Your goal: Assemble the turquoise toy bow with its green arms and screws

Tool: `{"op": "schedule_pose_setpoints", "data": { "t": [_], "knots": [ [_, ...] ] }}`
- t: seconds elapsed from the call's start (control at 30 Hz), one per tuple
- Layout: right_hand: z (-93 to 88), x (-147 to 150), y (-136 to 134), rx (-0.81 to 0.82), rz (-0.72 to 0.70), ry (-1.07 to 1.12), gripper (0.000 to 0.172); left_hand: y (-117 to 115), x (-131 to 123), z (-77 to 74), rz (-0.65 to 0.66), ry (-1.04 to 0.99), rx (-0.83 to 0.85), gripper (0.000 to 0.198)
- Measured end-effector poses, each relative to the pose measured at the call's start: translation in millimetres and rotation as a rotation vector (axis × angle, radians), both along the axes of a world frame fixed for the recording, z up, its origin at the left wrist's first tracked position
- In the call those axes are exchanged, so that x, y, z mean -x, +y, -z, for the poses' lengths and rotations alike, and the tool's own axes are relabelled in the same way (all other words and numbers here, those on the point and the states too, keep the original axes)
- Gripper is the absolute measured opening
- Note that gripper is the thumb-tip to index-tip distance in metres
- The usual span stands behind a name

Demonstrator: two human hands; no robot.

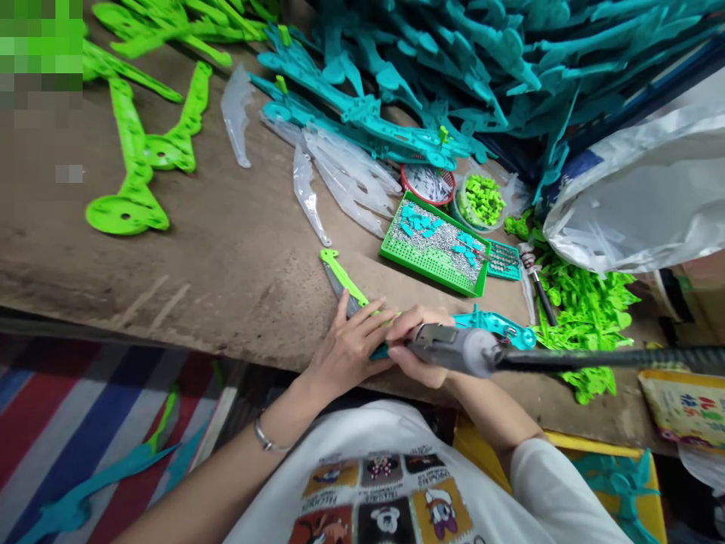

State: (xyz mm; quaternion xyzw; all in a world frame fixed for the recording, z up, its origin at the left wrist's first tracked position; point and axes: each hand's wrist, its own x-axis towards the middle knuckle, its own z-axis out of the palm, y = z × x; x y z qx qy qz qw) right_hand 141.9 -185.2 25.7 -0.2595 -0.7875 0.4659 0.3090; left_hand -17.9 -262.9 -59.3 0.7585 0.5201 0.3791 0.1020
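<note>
My right hand (pixel 408 323) is closed around a grey electric screwdriver (pixel 473 351), whose dark cable runs off to the right. Its tip is hidden by my hands. Beside it, my left hand (pixel 350 341) presses down on a long plastic toy part (pixel 345 279) near the table's front edge, thumb apart from the fingers. A bright green strip and a grey blade-like piece of that part stick out past the thumb. Some teal plastic shows under the fingers. A teal plastic frame (pixel 495 326) lies just beyond the screwdriver.
A green tray (pixel 433 276) holds small screws and teal bits. Near it stand a red basket (pixel 403 181) and a tub of green pieces (pixel 481 202). Translucent blades (pixel 345 177), teal parts (pixel 385 75) and green parts (pixel 133 151) lie around. A white bag (pixel 628 204) is at right.
</note>
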Motion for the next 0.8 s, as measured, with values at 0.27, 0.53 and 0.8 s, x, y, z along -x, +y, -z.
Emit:
{"op": "schedule_pose_setpoints", "data": {
  "t": [0.27, 0.53, 0.8],
  "knots": [
    [-4.2, 8.7, 97.1, -0.019, 0.526, 0.504, 0.035, -2.5, -8.9, -14.0, -0.009, 0.112, 0.037, 0.051],
    [19.7, 28.3, 129.3, 0.01, 0.576, 0.362, 0.041, -9.7, -30.9, -24.9, -0.025, 0.227, 0.1, 0.051],
    [24.2, 33.4, 135.4, 0.045, 0.561, 0.336, 0.037, -14.2, -44.5, -16.2, -0.04, 0.277, 0.087, 0.057]
  ]
}}
